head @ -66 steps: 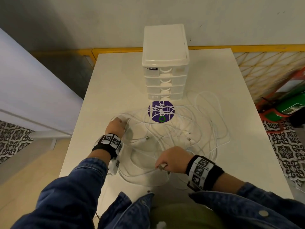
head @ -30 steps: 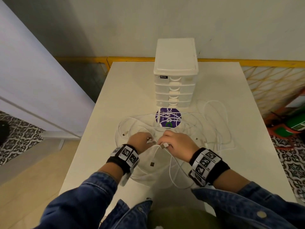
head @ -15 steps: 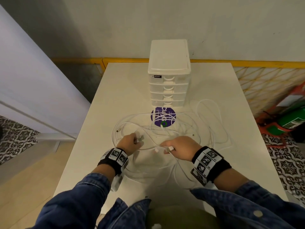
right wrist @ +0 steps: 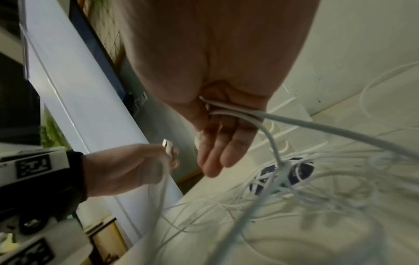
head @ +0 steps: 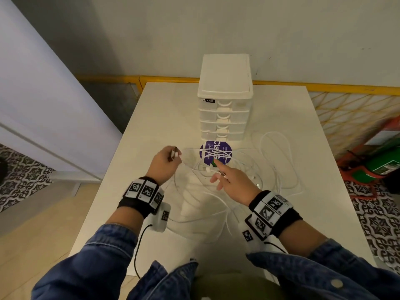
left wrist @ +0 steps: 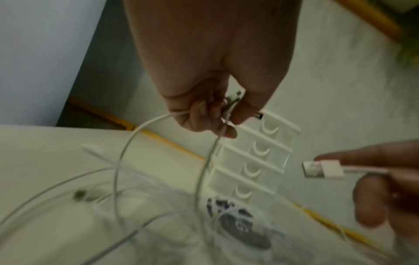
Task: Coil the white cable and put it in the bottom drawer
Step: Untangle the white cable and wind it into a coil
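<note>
A: What is showing at the left of the head view?

B: A pale wall panel [head: 43, 100] is filling the upper left, with patterned floor tiles [head: 23, 180] lying below it. A white table [head: 151, 118] is taking up the middle of the frame.

A: And the hands?

B: The left hand [head: 164, 164] is hovering left of centre, raised above the table. It is pinching a plug [left wrist: 231, 104] of the cable [head: 279, 167] between thumb and curled fingers; in the left wrist view, strands are hanging down from that pinch. The right hand [head: 232, 180] is sitting just right of centre, with its fingers stretched out toward the sticker [head: 215, 153]. In the left wrist view it is pinching a second plug [left wrist: 322, 169] at the right edge, and in the right wrist view two strands are passing under its thumb.

A: Where is the cable lying?

B: It is sprawling in loose, tangled loops over the centre and right of the table, crossing the purple sticker. It is not coiled yet.

A: And the drawers?

B: A white drawer unit [head: 225, 83] is standing upright at upper centre, just behind the sticker. All drawers are looking closed, including the bottom drawer [head: 225, 136].

A: Further right?

B: A yellow lattice fence [head: 346, 113] is running along the right edge, and something green [head: 383, 165] is lying on the floor beyond it.
</note>
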